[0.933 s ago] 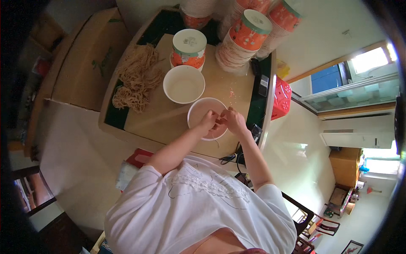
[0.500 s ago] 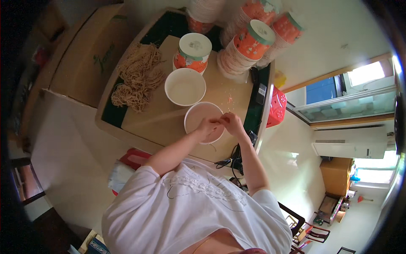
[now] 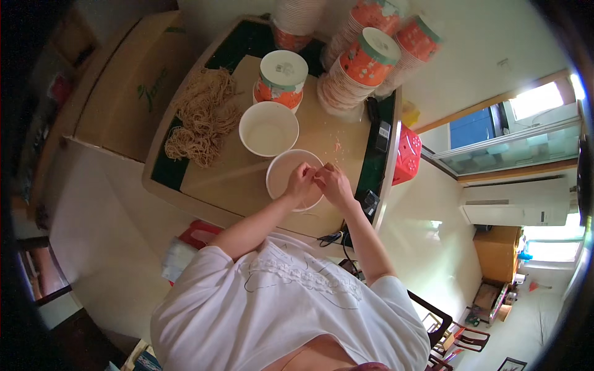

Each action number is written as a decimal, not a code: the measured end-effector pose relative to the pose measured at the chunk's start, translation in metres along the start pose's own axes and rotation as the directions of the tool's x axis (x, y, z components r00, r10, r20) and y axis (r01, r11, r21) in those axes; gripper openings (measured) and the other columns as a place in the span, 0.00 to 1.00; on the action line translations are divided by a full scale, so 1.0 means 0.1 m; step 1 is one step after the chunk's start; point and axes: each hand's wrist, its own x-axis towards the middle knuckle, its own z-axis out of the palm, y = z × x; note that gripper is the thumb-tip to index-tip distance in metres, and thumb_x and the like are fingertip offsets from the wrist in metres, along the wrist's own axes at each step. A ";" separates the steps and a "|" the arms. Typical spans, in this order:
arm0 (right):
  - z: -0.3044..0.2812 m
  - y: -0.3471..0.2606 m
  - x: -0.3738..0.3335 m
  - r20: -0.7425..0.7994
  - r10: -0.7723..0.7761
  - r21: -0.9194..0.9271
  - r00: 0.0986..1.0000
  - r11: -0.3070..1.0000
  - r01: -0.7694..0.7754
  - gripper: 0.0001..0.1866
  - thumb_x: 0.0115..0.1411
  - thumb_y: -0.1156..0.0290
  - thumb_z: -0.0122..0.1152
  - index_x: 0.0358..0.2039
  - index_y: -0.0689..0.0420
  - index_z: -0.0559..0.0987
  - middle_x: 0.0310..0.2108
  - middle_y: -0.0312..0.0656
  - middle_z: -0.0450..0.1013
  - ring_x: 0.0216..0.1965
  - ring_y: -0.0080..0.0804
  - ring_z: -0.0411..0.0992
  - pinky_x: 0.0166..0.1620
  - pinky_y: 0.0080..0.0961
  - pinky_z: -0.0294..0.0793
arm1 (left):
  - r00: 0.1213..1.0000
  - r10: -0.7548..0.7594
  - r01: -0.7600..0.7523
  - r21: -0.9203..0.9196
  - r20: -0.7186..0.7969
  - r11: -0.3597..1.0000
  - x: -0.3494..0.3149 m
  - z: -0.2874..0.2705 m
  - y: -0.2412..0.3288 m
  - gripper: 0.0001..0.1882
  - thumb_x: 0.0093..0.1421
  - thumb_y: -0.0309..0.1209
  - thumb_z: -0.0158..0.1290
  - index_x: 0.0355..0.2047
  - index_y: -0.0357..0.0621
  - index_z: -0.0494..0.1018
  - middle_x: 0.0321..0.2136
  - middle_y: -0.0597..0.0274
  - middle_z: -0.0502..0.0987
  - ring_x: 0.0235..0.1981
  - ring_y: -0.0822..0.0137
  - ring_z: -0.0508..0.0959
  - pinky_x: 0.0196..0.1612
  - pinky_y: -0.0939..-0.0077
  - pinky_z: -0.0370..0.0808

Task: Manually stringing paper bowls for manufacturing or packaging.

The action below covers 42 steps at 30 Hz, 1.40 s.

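Both hands meet over a white paper tub [image 3: 276, 176] near the front edge of the table. My left hand [image 3: 301, 183] is closed, thumb and fingers pinched together above the tub's opening. Against it, my right hand [image 3: 335, 187] is closed too, its fingertips touching the left's at the tub's right side. Whatever lies between the fingertips is too small to make out. A thin pale strand shows beside the tub's near rim. Just behind stands a second open white tub [image 3: 268, 128], apparently empty. A tangled heap of tan twine [image 3: 201, 120] lies to the left.
An upturned orange-and-green tub [image 3: 283, 69] stands behind the open ones. Stacks of such tubs [image 3: 365, 59] fill the back right. Small crumbs [image 3: 338, 147] dot the tan board. Black cables [image 3: 334, 237] run off the right front edge. A large cardboard box [image 3: 127, 86] stands at left.
Both hands have turned slightly and shifted a little, the right one now lower and more over the tub. They stay pinched together. The view has moved slightly.
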 end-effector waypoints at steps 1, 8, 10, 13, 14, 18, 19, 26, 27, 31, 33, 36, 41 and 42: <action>0.02 0.01 0.01 -0.003 0.005 0.003 1.000 1.000 -0.005 0.04 0.51 0.70 0.56 0.27 0.53 0.76 0.30 0.45 0.71 0.35 0.44 0.71 0.35 0.39 0.73 | 1.000 0.022 -0.022 -0.022 -0.004 1.000 0.00 -0.01 0.01 0.11 0.60 0.34 0.50 0.28 0.38 0.68 0.20 0.62 0.73 0.23 0.73 0.73 0.27 0.78 0.70; 0.04 0.08 0.04 0.067 0.277 0.020 0.959 0.960 -0.279 0.05 0.51 0.71 0.55 0.29 0.56 0.76 0.26 0.47 0.74 0.30 0.49 0.73 0.33 0.37 0.73 | 0.933 0.338 -0.359 0.387 0.125 0.849 -0.15 -0.12 0.25 0.09 0.54 0.32 0.53 0.24 0.39 0.70 0.23 0.58 0.69 0.24 0.65 0.71 0.28 0.71 0.71; 0.02 0.13 0.03 0.082 0.295 0.068 0.952 0.951 -0.300 0.06 0.54 0.67 0.54 0.29 0.54 0.76 0.26 0.47 0.74 0.30 0.50 0.73 0.32 0.40 0.73 | 0.813 0.511 -0.578 0.502 0.280 0.644 -0.28 -0.12 0.41 0.08 0.51 0.32 0.54 0.23 0.40 0.71 0.24 0.57 0.67 0.25 0.61 0.71 0.27 0.69 0.71; -0.01 0.16 0.04 0.149 0.309 0.175 0.939 0.927 -0.332 0.07 0.54 0.67 0.55 0.30 0.55 0.77 0.27 0.48 0.75 0.31 0.48 0.74 0.33 0.38 0.73 | 0.775 0.543 -0.619 0.565 0.324 0.546 -0.26 -0.12 0.39 0.08 0.49 0.30 0.57 0.26 0.39 0.71 0.26 0.58 0.67 0.28 0.59 0.72 0.29 0.68 0.72; -0.01 0.18 0.03 0.147 0.288 0.184 0.946 0.932 -0.312 0.07 0.53 0.68 0.55 0.31 0.55 0.77 0.27 0.48 0.75 0.32 0.48 0.74 0.33 0.37 0.73 | 0.774 0.544 -0.619 0.565 0.323 0.545 -0.26 -0.10 0.38 0.08 0.49 0.30 0.57 0.26 0.39 0.71 0.26 0.58 0.67 0.28 0.59 0.72 0.29 0.68 0.72; -0.06 0.10 0.04 0.138 0.270 0.237 0.953 0.925 -0.297 0.05 0.53 0.71 0.56 0.29 0.56 0.77 0.26 0.47 0.75 0.30 0.46 0.74 0.32 0.35 0.72 | 0.715 0.578 -0.615 0.746 0.393 0.255 -0.24 -0.02 0.35 0.05 0.49 0.32 0.54 0.24 0.44 0.72 0.28 0.59 0.68 0.30 0.61 0.73 0.26 0.68 0.74; -0.06 0.07 0.03 0.138 0.269 0.237 0.953 0.926 -0.295 0.05 0.53 0.71 0.56 0.29 0.56 0.77 0.26 0.47 0.75 0.30 0.46 0.74 0.32 0.35 0.72 | 0.701 0.565 -0.611 0.775 0.435 0.161 -0.24 -0.02 0.34 0.04 0.49 0.31 0.52 0.23 0.46 0.72 0.28 0.61 0.68 0.28 0.61 0.73 0.24 0.71 0.74; 0.08 0.14 -0.18 -0.070 0.354 0.287 0.933 0.903 -0.321 0.03 0.51 0.74 0.60 0.27 0.58 0.78 0.26 0.45 0.72 0.26 0.38 0.73 0.30 0.28 0.72 | 0.827 0.417 -0.552 0.684 0.377 0.477 -0.25 -0.01 0.42 0.08 0.53 0.34 0.52 0.24 0.43 0.72 0.29 0.57 0.69 0.30 0.59 0.75 0.28 0.65 0.75; 0.12 0.18 -0.21 -0.065 0.401 0.385 0.914 0.855 -0.348 0.03 0.51 0.75 0.60 0.28 0.59 0.78 0.26 0.45 0.71 0.26 0.36 0.73 0.30 0.27 0.71 | 0.888 0.354 -0.458 0.641 0.294 0.616 -0.25 -0.01 0.37 0.08 0.52 0.34 0.54 0.26 0.43 0.73 0.29 0.56 0.70 0.30 0.57 0.75 0.29 0.64 0.74; 0.26 0.22 -0.28 -0.068 0.446 0.588 0.892 0.741 -0.325 0.04 0.51 0.76 0.61 0.29 0.60 0.78 0.25 0.41 0.71 0.26 0.25 0.71 0.30 0.21 0.70 | 0.975 0.145 -0.208 0.480 0.166 0.852 -0.19 -0.01 0.21 0.10 0.50 0.34 0.57 0.28 0.42 0.73 0.29 0.55 0.71 0.31 0.53 0.75 0.30 0.64 0.73; 0.24 0.17 -0.30 -0.152 0.381 0.484 0.912 0.833 -0.268 0.04 0.51 0.76 0.61 0.29 0.59 0.78 0.25 0.41 0.70 0.24 0.27 0.71 0.29 0.22 0.69 | 0.962 0.171 -0.266 0.578 0.215 0.771 -0.21 -0.04 0.23 0.10 0.50 0.34 0.57 0.28 0.41 0.73 0.29 0.55 0.71 0.31 0.54 0.75 0.31 0.64 0.73; 0.14 0.01 -0.32 -0.140 0.330 0.289 0.934 0.915 -0.280 0.04 0.51 0.77 0.60 0.29 0.58 0.78 0.25 0.42 0.69 0.24 0.32 0.71 0.28 0.23 0.70 | 0.908 0.248 -0.419 0.749 0.338 0.513 -0.25 -0.05 0.40 0.11 0.51 0.36 0.56 0.26 0.41 0.74 0.30 0.55 0.71 0.31 0.56 0.76 0.32 0.62 0.74; 0.11 -0.07 -0.36 -0.155 0.283 0.282 0.947 0.931 -0.232 0.03 0.51 0.77 0.61 0.28 0.59 0.78 0.25 0.43 0.69 0.24 0.33 0.70 0.28 0.24 0.69 | 0.859 0.329 -0.500 0.781 0.392 0.374 -0.24 -0.12 0.37 0.11 0.53 0.35 0.55 0.27 0.39 0.74 0.25 0.58 0.71 0.26 0.62 0.75 0.28 0.67 0.73; 0.12 -0.07 -0.37 -0.158 0.278 0.308 0.947 0.925 -0.221 0.03 0.51 0.76 0.61 0.28 0.59 0.78 0.26 0.42 0.70 0.24 0.32 0.70 0.28 0.23 0.69 | 0.928 0.082 -0.329 0.696 0.363 0.638 -0.16 -0.14 0.26 0.11 0.55 0.35 0.55 0.27 0.40 0.74 0.22 0.61 0.71 0.23 0.66 0.74 0.26 0.71 0.72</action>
